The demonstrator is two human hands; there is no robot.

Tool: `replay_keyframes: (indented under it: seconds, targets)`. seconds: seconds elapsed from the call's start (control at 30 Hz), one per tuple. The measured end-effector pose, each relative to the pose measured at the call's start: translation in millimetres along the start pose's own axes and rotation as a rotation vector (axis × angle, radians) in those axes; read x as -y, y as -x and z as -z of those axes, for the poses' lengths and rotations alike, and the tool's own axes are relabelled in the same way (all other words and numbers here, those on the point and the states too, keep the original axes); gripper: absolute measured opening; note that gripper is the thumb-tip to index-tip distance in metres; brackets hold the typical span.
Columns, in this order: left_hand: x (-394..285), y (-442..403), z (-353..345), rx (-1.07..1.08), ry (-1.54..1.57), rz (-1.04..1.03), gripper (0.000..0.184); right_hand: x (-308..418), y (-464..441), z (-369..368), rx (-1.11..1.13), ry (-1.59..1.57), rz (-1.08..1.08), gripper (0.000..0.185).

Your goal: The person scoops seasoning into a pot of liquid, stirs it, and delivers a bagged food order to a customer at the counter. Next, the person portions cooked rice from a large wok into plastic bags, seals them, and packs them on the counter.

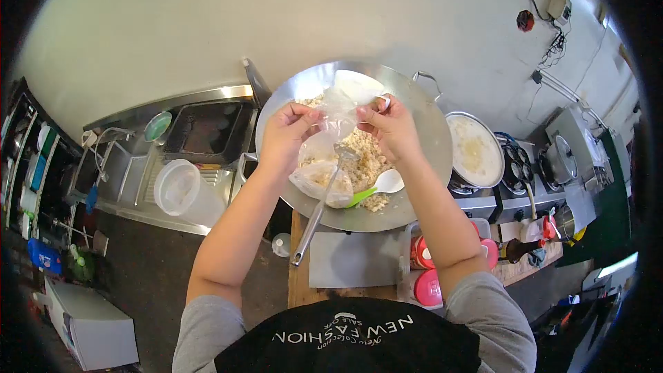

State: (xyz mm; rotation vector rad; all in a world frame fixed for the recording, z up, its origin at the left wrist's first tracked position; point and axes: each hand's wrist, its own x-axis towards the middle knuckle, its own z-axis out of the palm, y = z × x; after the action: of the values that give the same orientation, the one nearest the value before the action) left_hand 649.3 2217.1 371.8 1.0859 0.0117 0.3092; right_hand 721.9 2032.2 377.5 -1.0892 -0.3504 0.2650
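My left hand [289,135] and my right hand [394,128] are raised over a wide metal wok [431,135], each pinching the mouth of a clear plastic bag [336,119] stretched between them. Crumbly, pale, rice-like food [368,155] lies in the wok. The lower part of the clear plastic hangs near bagged food [319,178]; whether it is one bag or two I cannot tell. A long-handled metal turner [316,217] leans across the wok's near rim. Right of it rests a white spoon [389,181] with a green handle. A white bowl-like piece [359,85] sits at the far side.
To the left are a sink counter [135,166], a dark tray [210,128] and a white plastic tub [181,190]. A pan of whitish contents [475,148] stands right, by the stove [514,193]. Nearer me are a grey board [356,260] and red-lidded jars [428,287].
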Motion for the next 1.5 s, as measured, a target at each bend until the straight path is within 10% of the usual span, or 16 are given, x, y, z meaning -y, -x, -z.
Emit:
replay_keyframes:
  seconds: [0.3,0.53,0.63,0.73,0.83,0.93,1.03,1.2,1.5]
  targets:
    - [5,0,24,0.038,-0.267,-0.176,0.007,1,4,-2,0.093,-0.036,-0.041,0.045]
    - [-37,7,-3,-0.118,0.449,0.017,0.009,-35,-3,4,0.407,0.184,0.274,0.076]
    - [-40,-3,20,0.074,0.576,0.062,0.018,-45,3,-3,0.231,0.485,0.216,0.065]
    - [-34,-11,29,-0.005,0.575,0.071,0.018,-55,4,-17,0.233,-0.038,-0.043,0.044]
    - [-33,-32,67,-0.231,0.23,0.067,0.017,-49,4,-18,0.042,0.06,0.005,0.035]
    - [-29,-24,71,-0.794,-0.275,-0.745,0.015,-40,-1,-13,-0.055,0.197,0.059,0.031]
    - [-49,31,4,-0.097,-1.279,-1.015,0.019,-28,1,-26,-0.184,0.505,0.04,0.028]
    - [-7,33,-26,0.177,-1.119,-0.208,0.033,-48,-10,-29,-0.144,0.506,0.228,0.032]
    - [-18,-1,23,0.107,0.266,0.179,0.008,-28,-2,-5,0.026,0.777,0.182,0.038]
